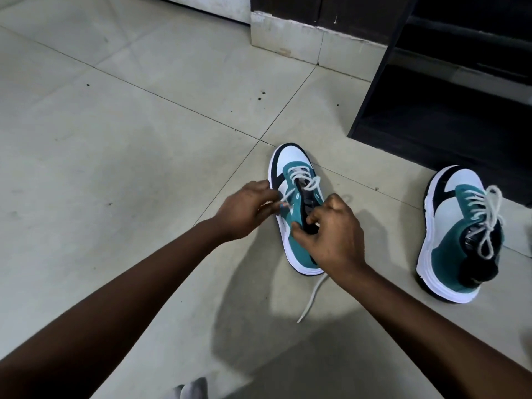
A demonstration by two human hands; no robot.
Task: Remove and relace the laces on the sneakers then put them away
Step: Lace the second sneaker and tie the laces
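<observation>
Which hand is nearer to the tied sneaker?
Right. The right hand grips the half-laced sneaker, closer to the tied sneaker. The left hand pinches a lace end on the far side.

- I see the near sneaker (290, 203), teal, white and black, upright on the floor, half laced, one lace end (312, 298) trailing behind its heel.
- The second sneaker (457, 234) stands well to its right, fully laced and tied.

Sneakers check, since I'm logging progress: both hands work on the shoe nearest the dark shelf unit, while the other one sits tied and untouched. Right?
Not quite. The head view shows the left hand and right hand on the sneaker farther from the shelf; the tied sneaker beside the dark shelf unit sits untouched.
</observation>
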